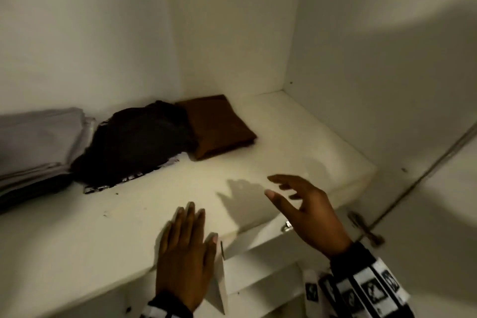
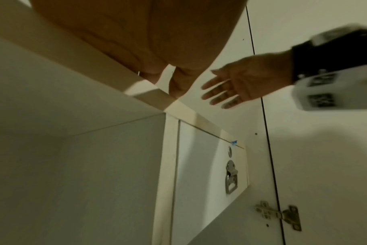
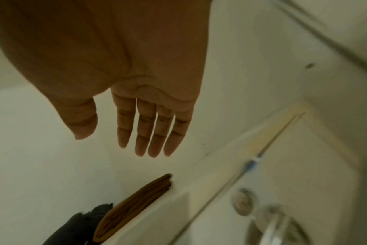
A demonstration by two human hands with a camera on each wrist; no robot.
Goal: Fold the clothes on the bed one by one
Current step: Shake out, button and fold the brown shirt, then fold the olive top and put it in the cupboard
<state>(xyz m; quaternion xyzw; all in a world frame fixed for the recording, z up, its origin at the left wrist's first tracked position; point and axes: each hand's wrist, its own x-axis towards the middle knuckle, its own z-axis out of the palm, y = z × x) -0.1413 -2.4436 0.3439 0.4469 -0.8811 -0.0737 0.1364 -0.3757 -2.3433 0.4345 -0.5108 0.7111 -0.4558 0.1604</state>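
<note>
On a white wardrobe shelf lie folded clothes: a brown garment by the back wall, a black one to its left, and a grey stack at far left. The brown garment and black one also show in the right wrist view. My left hand is flat, palm down, at the shelf's front edge, fingers straight and holding nothing. My right hand hovers above the shelf's right front, fingers spread and empty. The right hand appears open in the left wrist view too.
White wardrobe walls close in the back and right. A door with a metal hinge stands at the right. Below the shelf is a drawer front with a metal latch and a door hinge.
</note>
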